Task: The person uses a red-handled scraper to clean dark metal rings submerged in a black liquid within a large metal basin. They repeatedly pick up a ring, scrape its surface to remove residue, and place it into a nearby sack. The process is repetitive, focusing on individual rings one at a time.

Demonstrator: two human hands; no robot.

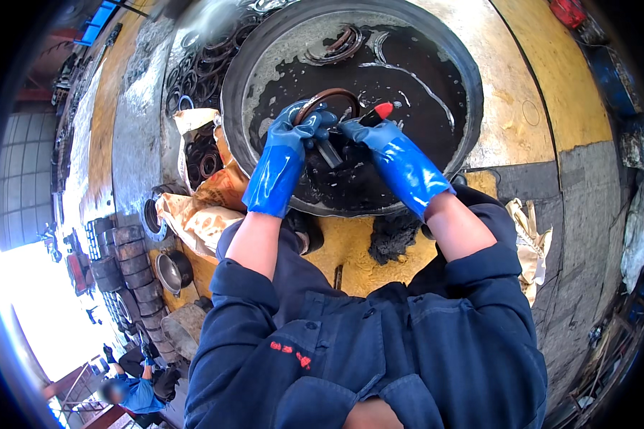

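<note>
Left hand (290, 130) is gripping ring (336, 91), right hand (371, 134) is gripping tool (379, 113), apparently working ring over tub (474, 93) (continuing is calling for steady hold).

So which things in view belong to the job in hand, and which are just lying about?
In the job, it seems:
brown ring, in the left hand
red-ended tool, in the right hand
round basin, beneath both hands

Apparently just lying about:
pot-like metal piece, at left
crumpled pale sack, at right
dark heap, near the basin
</note>
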